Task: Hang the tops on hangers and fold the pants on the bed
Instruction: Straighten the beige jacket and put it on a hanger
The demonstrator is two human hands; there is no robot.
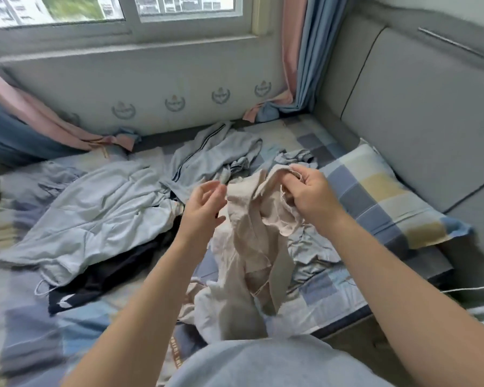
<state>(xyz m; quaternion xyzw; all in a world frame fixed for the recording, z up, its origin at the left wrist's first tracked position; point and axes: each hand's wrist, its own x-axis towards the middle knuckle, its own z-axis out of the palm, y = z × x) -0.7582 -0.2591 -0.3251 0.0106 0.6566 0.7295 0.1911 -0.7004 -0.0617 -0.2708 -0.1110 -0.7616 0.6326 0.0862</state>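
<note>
The step in hand looks like sorting out one piece from the pile: a beige garment (252, 247) is lifted off the bed (327, 297) so its shape can be found. The right hand (310, 196) grips a bunched upper edge of it, fingers curled round the cloth. The left hand (204, 205) hovers just beside the garment's left edge, fingers loosely bent and apart, holding nothing; whether the fingertips touch the fabric I cannot tell. The garment hangs from the right hand between the two forearms, its lower part crumpled on the bed near the person's body. It is too twisted to say if it is a top or pants. The next move probably calls for the left hand to pinch a second edge and spread the cloth open. A pale blue top (95, 208) lies well to the left over a black garment (109, 275)
</note>
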